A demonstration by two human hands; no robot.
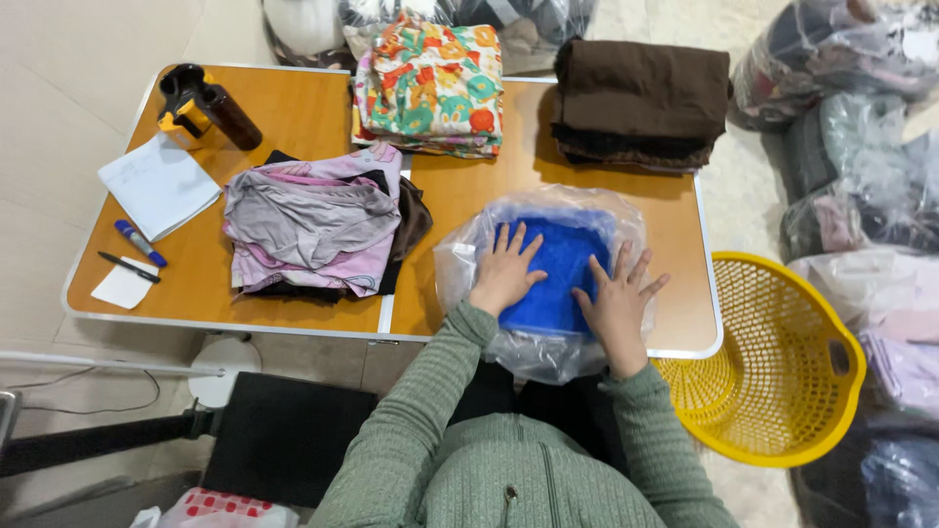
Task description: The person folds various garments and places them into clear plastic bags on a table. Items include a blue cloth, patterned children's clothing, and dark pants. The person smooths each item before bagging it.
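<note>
A blue folded cloth (pixel 559 274) inside a clear plastic bag (pixel 460 264) lies at the near edge of the worktop (pixel 303 112), with the left hand (pixel 506 274) and right hand (pixel 618 303) both pressed flat on it, fingers spread. At nine o'clock from it sits a pink-grey garment pile (pixel 313 220), at eleven o'clock a floral stack (pixel 430 83), at twelve o'clock a brown stack (pixel 641 98). A yellow basket (pixel 782 362) stands at four o'clock on the floor.

An orange table (pixel 293 112) bears clothing stacks (pixel 313 220), a bagged blue garment (pixel 558 269), papers, pens, perhaps a flask.
</note>
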